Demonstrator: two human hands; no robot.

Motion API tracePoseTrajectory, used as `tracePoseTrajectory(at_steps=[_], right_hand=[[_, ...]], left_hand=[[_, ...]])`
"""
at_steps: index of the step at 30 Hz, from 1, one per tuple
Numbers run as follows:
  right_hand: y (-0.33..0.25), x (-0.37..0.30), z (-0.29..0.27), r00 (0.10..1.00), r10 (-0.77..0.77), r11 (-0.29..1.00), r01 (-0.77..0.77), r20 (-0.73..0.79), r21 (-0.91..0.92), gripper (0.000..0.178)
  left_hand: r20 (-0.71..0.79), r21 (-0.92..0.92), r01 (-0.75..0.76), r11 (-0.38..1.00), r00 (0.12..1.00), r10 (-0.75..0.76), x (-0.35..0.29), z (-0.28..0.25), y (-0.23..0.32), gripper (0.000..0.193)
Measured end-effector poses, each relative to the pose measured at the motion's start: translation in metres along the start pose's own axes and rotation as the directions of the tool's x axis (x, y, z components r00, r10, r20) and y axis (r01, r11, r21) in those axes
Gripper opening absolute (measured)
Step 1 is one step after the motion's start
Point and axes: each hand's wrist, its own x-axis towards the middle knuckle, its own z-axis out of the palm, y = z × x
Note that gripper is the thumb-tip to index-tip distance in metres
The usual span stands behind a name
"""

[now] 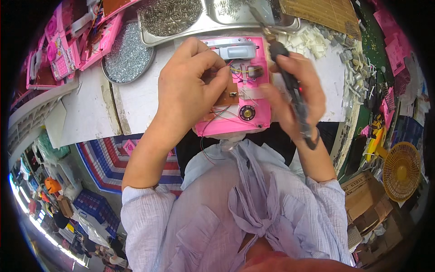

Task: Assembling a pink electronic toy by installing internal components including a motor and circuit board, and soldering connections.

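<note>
Your left hand (190,84) bent over the open pink casing (263,108) — whether it grips, I cannot tell, your right hand (309,86) closed around a dark tool (288,78), casing at near edge of white table (136,102)

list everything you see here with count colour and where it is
pink casing: 1, pink, before the person
circuit board: 1, brown, in casing
speaker: 1, black, casing's lower right
wires: several, mixed, in casing
black tool: 1, black, right hand
metal tray: 1, silver, table top
small metal pieces: many, silver, round dish
white parts: many, white, upper right
cardboard sheet: 1, brown, top right
pink parts: several, pink, upper left
striped container: 1, red-white-blue, below table
fan: 1, yellow-brown, far right
table: 1, white, under casing
left hand: 1, bare, over casing
right hand: 1, bare, around tool
</note>
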Motion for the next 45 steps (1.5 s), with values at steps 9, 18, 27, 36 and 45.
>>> tracePoseTrajectory(at_steps=[9,18,27,36,45], right_hand=[[0.0,0.0,-0.035,0.99,-0.118,0.982,0.105,0.074,0.157,0.034],[0.003,0.0,-0.024,0.972,-0.194,0.978,0.18,0.133,0.109,0.038],[0.006,-0.002,-0.021,0.971,-0.207,0.977,0.198,0.123,0.081,0.04],[0.005,0.004,-0.028,0.925,-0.302,0.949,0.315,0.229,-0.024,0.038],[0.008,0.007,-0.035,0.952,-0.196,0.981,0.187,0.236,0.059,0.037]], left_hand=[[-0.032,-0.008,0.014,1.0,0.999,-0.015,-0.001,0.004,-0.001,0.008],[-0.05,0.011,-0.011,1.0,0.999,0.011,-0.001,0.005,-0.004,0.008],[-0.053,0.013,-0.012,1.0,0.998,0.013,-0.001,0.007,-0.004,0.009],[-0.072,-0.002,-0.015,1.0,0.997,0.015,-0.001,0.007,-0.003,0.009],[-0.074,0.008,-0.001,1.0,0.997,0.002,-0.002,0.008,-0.003,0.009]])
